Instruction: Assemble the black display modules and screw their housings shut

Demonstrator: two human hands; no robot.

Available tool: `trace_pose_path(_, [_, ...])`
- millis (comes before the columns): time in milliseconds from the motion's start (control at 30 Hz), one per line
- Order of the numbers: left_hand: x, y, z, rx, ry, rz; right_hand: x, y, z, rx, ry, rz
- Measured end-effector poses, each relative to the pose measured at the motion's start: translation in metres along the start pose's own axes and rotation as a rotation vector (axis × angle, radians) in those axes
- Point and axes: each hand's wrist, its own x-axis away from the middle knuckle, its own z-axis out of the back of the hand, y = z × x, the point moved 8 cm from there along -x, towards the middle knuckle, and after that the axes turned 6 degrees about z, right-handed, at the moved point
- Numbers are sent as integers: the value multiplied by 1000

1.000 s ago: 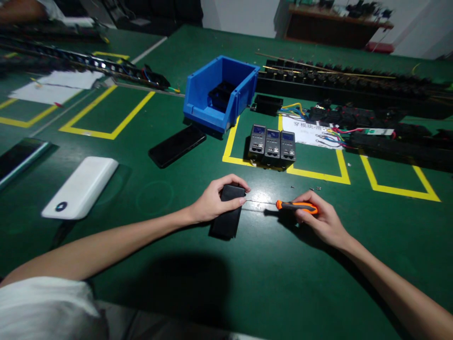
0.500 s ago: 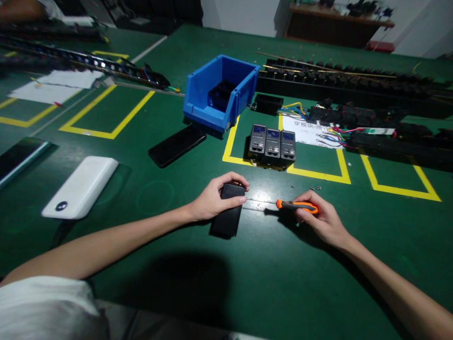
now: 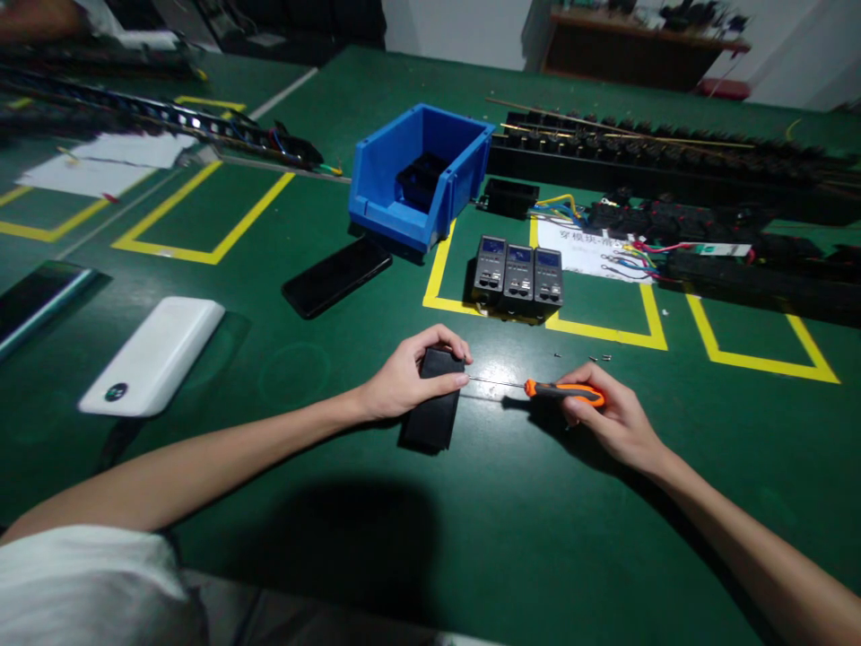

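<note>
My left hand (image 3: 413, 375) is wrapped round the upper part of a black box-shaped module (image 3: 432, 417), its thumb across the top face. An orange and black screwdriver (image 3: 565, 392) is held by its handle in my right hand (image 3: 609, 413). The thin shaft points left, and its tip meets the module's right edge beside my left thumb; the exact contact is hidden. A few small screws (image 3: 598, 358) lie on the green table (image 3: 538, 538) above my right hand. Three dark grey modules (image 3: 517, 274) with small screens stand side by side beyond the hands.
A blue bin (image 3: 404, 220) with black parts inside stands behind a black phone (image 3: 336, 276). To the left lie a white power bank (image 3: 154, 354) and another phone (image 3: 40, 301). Long black wired assemblies (image 3: 673, 170) fill the back right. A person's arm (image 3: 40, 20) shows at top left.
My left fingertips have shifted very slightly on the module. The power bank's round display looks different. Otherwise both hands and the screwdriver hold their positions.
</note>
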Motion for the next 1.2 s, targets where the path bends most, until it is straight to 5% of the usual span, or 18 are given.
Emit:
trace_pose_path(400, [0, -1, 0, 8, -4, -3, -1, -1, -3, -6, -45, 30])
trace_pose_path(633, [1, -1, 0, 14, -1, -4, -1, -12, 3, 109, 33, 142])
trace_pose_path(1200, [0, -1, 0, 8, 1, 2, -2, 2, 1, 26, -3, 7])
